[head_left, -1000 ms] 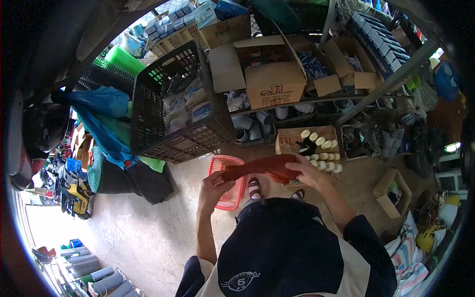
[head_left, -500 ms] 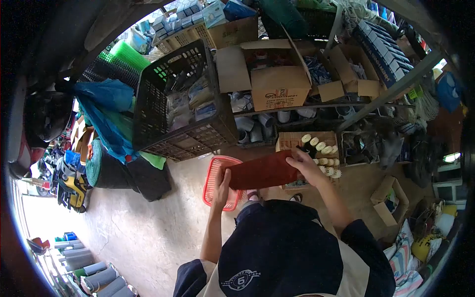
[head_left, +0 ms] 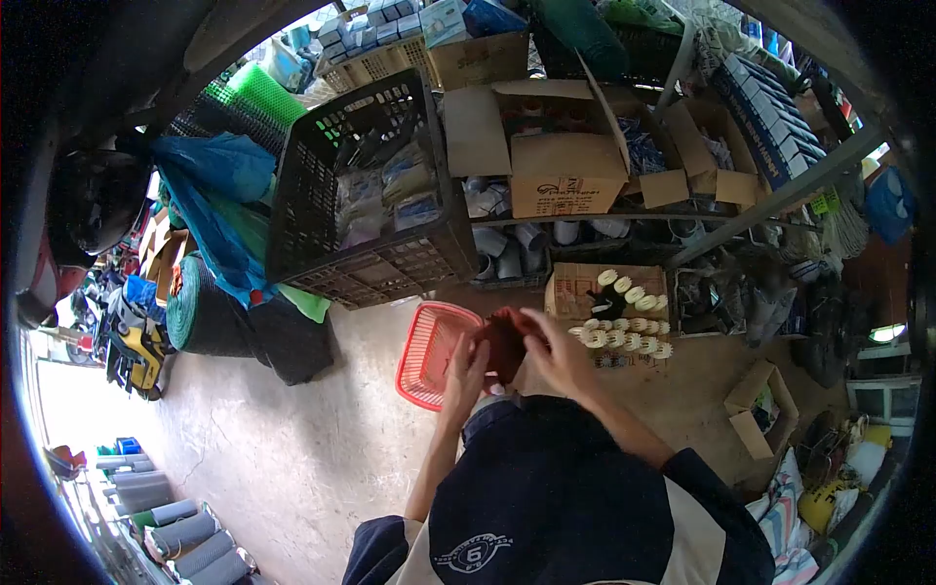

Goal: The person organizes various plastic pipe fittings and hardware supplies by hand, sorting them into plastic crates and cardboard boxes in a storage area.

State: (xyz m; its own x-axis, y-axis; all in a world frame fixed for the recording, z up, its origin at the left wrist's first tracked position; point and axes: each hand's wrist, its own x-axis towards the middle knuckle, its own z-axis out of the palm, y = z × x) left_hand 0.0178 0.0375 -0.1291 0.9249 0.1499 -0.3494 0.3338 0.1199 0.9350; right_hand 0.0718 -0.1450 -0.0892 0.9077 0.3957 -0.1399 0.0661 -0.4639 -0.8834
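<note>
A dark red, cloth-like sheet is bunched up between my two hands, in front of my body. My left hand grips its left side, with the fingers pointing up. On the opposite side my right hand has its fingers bent around the upper right edge. The sheet's exact material cannot be made out. Just left of my hands, a red plastic basket stands on the floor, partly hidden behind my left hand.
A large black crate holds packets at the upper left. An open cardboard box sits on the shelf ahead. Below it, cream-coloured ribbed pieces lie on another box. A rolled green net is at left.
The red sheet was stretched out flat between my hands and is now folded and bunched. My right hand has come in toward my left hand. The view has shifted slightly.
</note>
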